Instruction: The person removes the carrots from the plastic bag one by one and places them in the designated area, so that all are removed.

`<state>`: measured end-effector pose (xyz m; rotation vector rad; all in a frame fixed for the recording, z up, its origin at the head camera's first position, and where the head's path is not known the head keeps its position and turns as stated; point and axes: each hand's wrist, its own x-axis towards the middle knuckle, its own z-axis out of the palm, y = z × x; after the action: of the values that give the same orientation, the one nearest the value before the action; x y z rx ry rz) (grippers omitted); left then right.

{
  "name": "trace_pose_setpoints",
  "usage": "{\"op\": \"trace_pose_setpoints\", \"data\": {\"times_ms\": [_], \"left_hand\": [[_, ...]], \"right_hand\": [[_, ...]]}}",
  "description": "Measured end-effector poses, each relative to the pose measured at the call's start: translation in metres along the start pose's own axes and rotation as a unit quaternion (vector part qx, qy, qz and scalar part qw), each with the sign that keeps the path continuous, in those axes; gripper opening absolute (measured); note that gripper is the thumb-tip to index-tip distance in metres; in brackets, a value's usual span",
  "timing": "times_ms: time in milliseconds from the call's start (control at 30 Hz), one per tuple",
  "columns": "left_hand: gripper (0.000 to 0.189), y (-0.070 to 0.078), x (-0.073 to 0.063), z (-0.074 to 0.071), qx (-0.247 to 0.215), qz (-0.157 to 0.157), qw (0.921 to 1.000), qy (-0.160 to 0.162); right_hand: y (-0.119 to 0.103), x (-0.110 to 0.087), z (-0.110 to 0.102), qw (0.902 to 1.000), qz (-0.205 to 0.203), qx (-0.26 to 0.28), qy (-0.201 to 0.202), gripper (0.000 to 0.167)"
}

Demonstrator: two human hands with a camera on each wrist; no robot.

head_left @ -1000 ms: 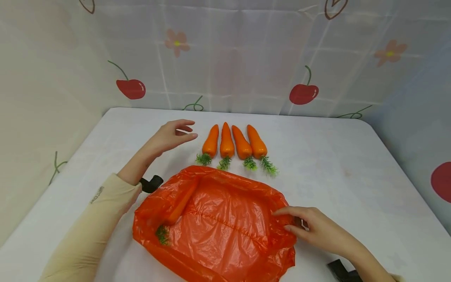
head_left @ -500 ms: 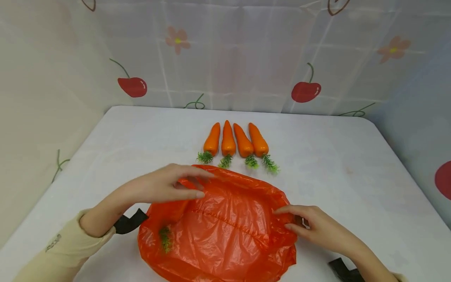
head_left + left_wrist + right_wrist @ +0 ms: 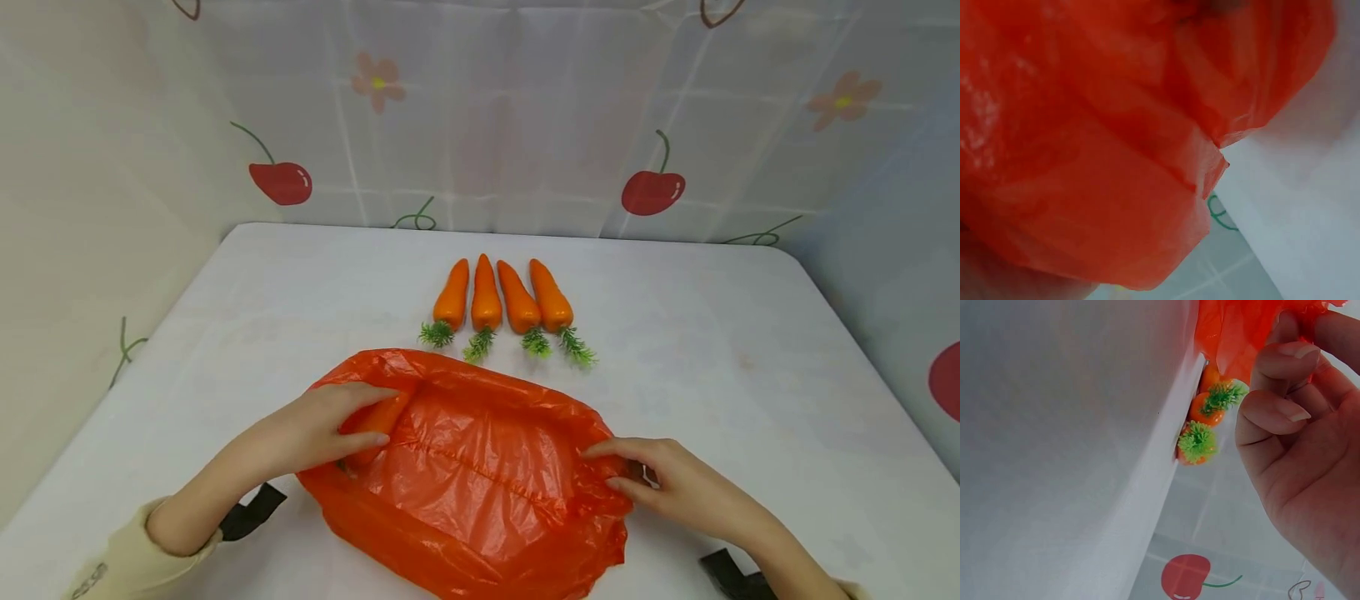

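A thin orange-red plastic bag [image 3: 480, 467] lies spread with its mouth up, a carrot [image 3: 380, 421] inside at its left. My left hand [image 3: 322, 425] reaches over the bag's left side, thumb and fingers on either side of this carrot. In the left wrist view, plastic bag [image 3: 1097, 162] hides most of that hand, so I cannot tell whether it grips. My right hand [image 3: 667, 483] pinches the bag's right rim between thumb and fingers; in the right wrist view its fingers [image 3: 1275, 415] are curled. Beyond the bag lie several carrots [image 3: 486, 300] side by side, green tops toward me.
All of this lies on a white table [image 3: 750, 375]. A pale curtain [image 3: 487, 125] with cherry and flower prints hangs behind its back edge. A black strap [image 3: 251, 512] shows at the left wrist, another strap [image 3: 738, 575] at the right.
My left hand has come back from beside the far carrots, across the bag to its left side. The bag's left side has shifted and reshaped. The right hand keeps its place.
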<state>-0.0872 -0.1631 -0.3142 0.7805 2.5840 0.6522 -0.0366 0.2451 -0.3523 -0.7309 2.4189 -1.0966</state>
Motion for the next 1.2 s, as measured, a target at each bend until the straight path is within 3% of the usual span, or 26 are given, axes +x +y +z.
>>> {"op": "trace_pose_setpoints", "data": {"times_ms": [267,467,633,900,1033,1200], "left_hand": [[0.073,-0.016,-0.001,0.025,-0.027,-0.017,0.9992,0.026],[0.081,-0.019,-0.009,0.031,-0.05,-0.017,0.9985,0.014],[0.074,-0.019,-0.014,0.031,-0.047,-0.008,0.9986,0.025],[0.055,-0.017,-0.011,0.028,-0.056,-0.016,0.9971,0.05],[0.053,-0.014,-0.008,0.029,-0.039,-0.005,0.9977,0.056],[0.059,-0.007,-0.009,0.036,-0.002,-0.012,0.9986,0.051]], "right_hand": [[-0.001,0.0,0.0,1.0,0.0,0.004,-0.001,0.03],[-0.001,0.0,0.001,1.0,0.0,0.006,-0.001,0.03],[0.0,0.001,0.0,1.0,-0.003,0.002,-0.002,0.03],[0.0,0.0,0.001,1.0,-0.003,-0.003,0.003,0.03],[0.0,0.0,0.002,1.0,-0.006,-0.006,0.004,0.03],[0.0,0.001,0.002,1.0,-0.003,-0.006,0.0,0.03]]}}
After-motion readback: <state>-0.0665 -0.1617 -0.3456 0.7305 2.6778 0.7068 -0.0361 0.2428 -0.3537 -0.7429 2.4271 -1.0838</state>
